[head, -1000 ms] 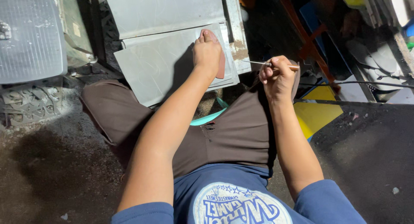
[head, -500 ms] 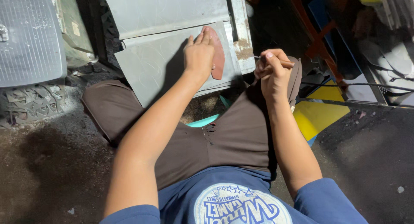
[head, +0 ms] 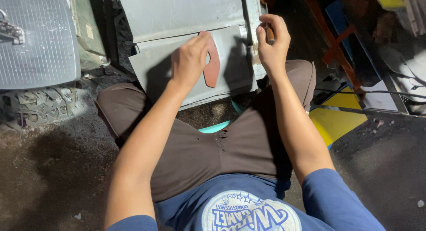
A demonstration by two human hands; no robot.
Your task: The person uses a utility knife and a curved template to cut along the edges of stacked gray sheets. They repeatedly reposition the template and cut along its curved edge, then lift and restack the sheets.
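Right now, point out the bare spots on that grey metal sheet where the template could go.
The left hand holds the reddish-brown template against the lower metal sheet. Bare sheet lies left of that hand, and on the upper panel. Crowded at the right edge, where the right hand grips a thin tool.

Between the left hand (head: pixel 191 57) and the right hand (head: pixel 271 44) a bare strip of the grey metal sheet (head: pixel 235 57) lies open. A ribbed grey panel (head: pixel 35 40) crowds the left side, and a red frame (head: pixel 341 49) and yellow board (head: pixel 337 122) close off the right. The dark floor (head: pixel 49 177) at lower left is open.
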